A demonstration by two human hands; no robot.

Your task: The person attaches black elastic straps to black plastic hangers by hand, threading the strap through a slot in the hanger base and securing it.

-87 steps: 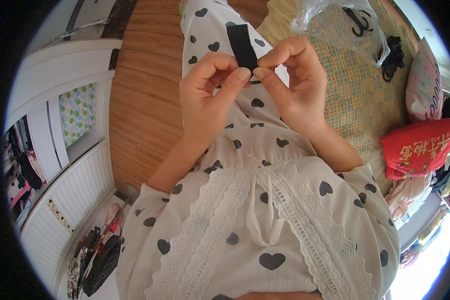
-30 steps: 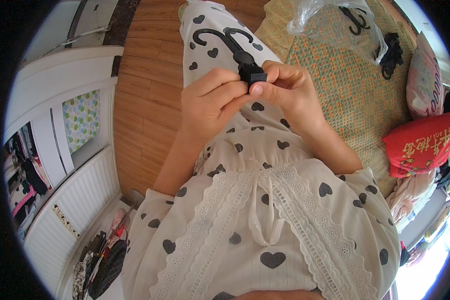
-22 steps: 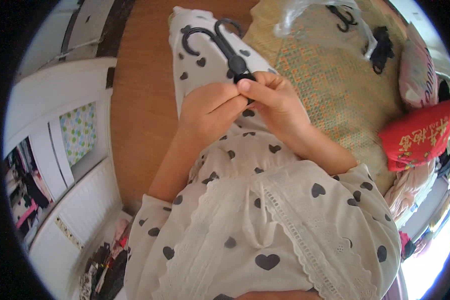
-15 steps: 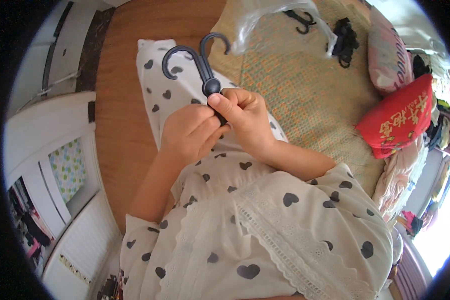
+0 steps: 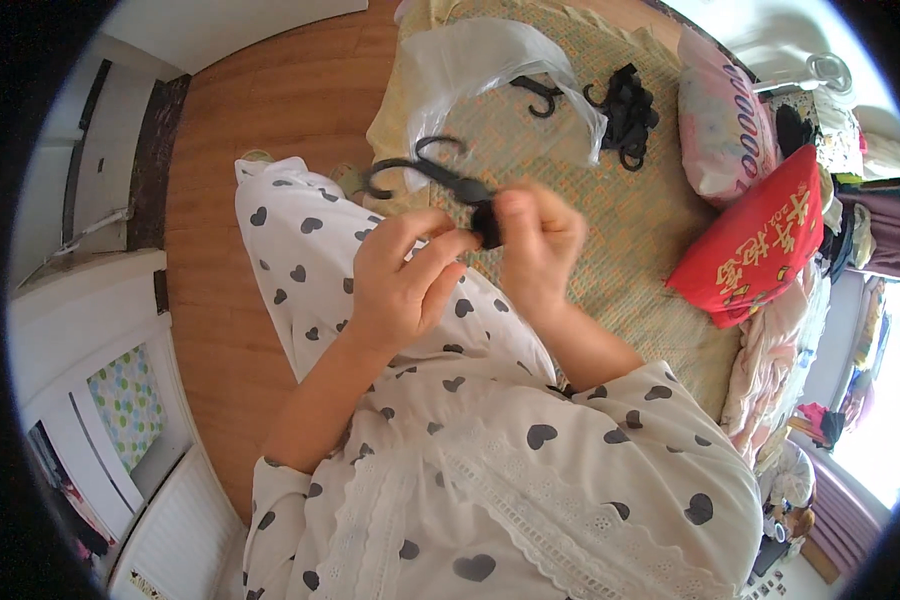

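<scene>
Black double hook (image 5: 425, 175) held up between both hands, its stem pinched at the fingertips, two curved ends sticking out beyond the fingers toward upper left. Left hand (image 5: 400, 285) fingers (image 5: 440, 245) closed on the stem's lower end from the left; right hand (image 5: 535, 240) fingers (image 5: 510, 210) closed on the same end from the right, a bit blurred. A small black block (image 5: 487, 225) sits right between the two sets of fingertips, touching both. Past the fingers, on the bed (image 5: 590, 200): clear plastic bag (image 5: 490, 70) with another black hook (image 5: 538, 95) in it, pile of black hooks (image 5: 625, 110) just beside the bag. Red cushion (image 5: 760, 245) well to the right of the right hand. Heart-print clothing (image 5: 310, 260) below the hands.
</scene>
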